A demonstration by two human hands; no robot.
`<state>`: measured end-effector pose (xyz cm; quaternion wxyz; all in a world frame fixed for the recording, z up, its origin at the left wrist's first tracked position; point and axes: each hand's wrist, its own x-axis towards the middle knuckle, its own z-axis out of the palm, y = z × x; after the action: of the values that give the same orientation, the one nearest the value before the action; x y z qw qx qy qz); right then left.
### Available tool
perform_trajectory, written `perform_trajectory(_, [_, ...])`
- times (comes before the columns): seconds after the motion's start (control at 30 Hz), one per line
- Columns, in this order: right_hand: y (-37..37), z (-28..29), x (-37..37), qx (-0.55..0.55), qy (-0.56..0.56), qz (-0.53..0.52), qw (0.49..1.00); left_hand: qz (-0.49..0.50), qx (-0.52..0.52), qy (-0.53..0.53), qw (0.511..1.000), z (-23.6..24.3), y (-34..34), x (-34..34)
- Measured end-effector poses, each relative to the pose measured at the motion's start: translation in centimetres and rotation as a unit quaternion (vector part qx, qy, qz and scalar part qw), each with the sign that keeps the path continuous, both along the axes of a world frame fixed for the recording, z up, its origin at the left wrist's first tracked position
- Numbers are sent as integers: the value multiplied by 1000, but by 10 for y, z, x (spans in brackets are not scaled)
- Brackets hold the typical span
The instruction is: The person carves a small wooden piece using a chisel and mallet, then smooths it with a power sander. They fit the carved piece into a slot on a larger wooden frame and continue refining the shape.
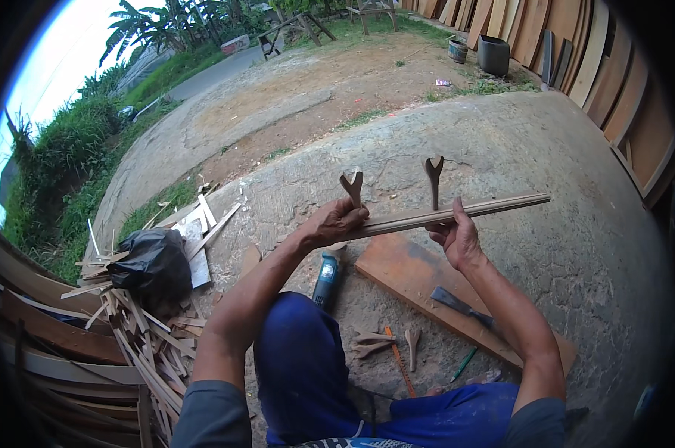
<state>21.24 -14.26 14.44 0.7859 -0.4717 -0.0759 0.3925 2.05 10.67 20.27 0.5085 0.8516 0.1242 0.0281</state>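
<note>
A long grooved wooden strip [502, 204] is held up in front of me, its right end a little higher than its left. Two Y-shaped wooden pieces stand up from it: the left forked piece [352, 187] beside my fingers, the right forked piece [434, 179] further along. My left hand [334, 222] is closed round the strip's left end, close against the base of the left fork. Toward the middle, my right hand [457, 240] grips the strip with the thumb up along its side and the fingers curled underneath.
Below lie a brown plank [397, 261] with a chisel [457, 302] on it, a teal power tool [326, 278], more forked pieces [412, 345], an orange toothed strip [401, 364] and a green pencil [464, 364]. Wood scraps [147, 328] and a black bag [152, 261] lie left; boards [621, 82] lean right.
</note>
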Motion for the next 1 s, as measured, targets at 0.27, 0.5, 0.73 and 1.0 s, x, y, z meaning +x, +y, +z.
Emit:
perform_trajectory(0.27, [1, 0, 0, 10, 0, 5, 1000, -1, 25, 34, 999, 14, -2, -4])
perform_trajectory(0.5, [1, -2, 3, 24, 2, 7, 1000, 6, 47, 30, 998, 9, 0, -2])
perform_trajectory(0.73, [3, 3, 6, 37, -7, -5, 999, -22, 153, 24, 988, 12, -1, -8])
perform_trajectory(1.0, [1, 5, -1, 15, -11, 13, 1000, -50, 247, 131, 959, 21, 0, -10])
